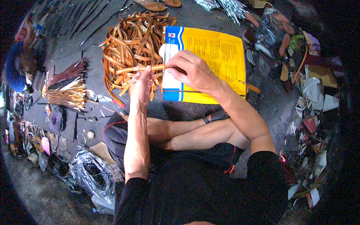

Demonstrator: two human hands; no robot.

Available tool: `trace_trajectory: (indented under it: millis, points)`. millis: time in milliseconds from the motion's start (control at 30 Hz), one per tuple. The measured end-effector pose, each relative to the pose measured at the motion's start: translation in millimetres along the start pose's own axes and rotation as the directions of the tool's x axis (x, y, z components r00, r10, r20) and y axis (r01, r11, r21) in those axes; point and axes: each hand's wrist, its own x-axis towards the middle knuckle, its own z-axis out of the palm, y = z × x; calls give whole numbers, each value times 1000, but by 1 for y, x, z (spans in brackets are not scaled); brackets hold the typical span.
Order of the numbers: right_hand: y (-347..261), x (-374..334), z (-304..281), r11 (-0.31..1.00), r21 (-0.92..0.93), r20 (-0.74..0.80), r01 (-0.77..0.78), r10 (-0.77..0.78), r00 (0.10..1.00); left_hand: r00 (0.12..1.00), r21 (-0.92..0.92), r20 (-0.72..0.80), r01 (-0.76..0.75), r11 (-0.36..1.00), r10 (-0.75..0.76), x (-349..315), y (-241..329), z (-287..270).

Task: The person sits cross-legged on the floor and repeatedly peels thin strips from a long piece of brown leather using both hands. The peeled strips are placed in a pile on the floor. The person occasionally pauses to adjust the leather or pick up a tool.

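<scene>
I hold a flat orange-brown strap (pixel 158 67) stretched roughly level between both hands. Thumb and fingers of my left hand (pixel 141 85) pinch it near its middle, and its left end reaches over the pile. My right hand (pixel 195 71) is closed at the strap's right end, above a yellow sack (pixel 221 48) with a blue and white end; the fingertips partly hide that end. Behind my left hand lies a tangled heap of similar brown straps (pixel 131 41). A thin dark strip (pixel 187 91) crosses the sack's near part.
To the left lies a fanned bundle of thin brown and tan strips (pixel 67 88). A clear plastic bag (pixel 95 174) sits by my left knee. Scraps and wrappers (pixel 313 93) litter the right side. Sandals (pixel 152 4) stand at the far edge; a person (pixel 17 67) is at far left.
</scene>
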Motion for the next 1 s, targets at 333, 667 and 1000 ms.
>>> trace_trajectory:
  millis: [333,667,1000]
  points:
    - [5,2,3,999,-14,0,44,-44,999,996,44,-82,-31,999,35,9,0,-14]
    - [9,-6,-1,1000,6,9,22,-22,1000,994,164,-81,-58,985,72,19,9,-36]
    - [12,2,0,999,-3,41,39,-38,998,987,180,-123,-83,980,106,23,15,-47]
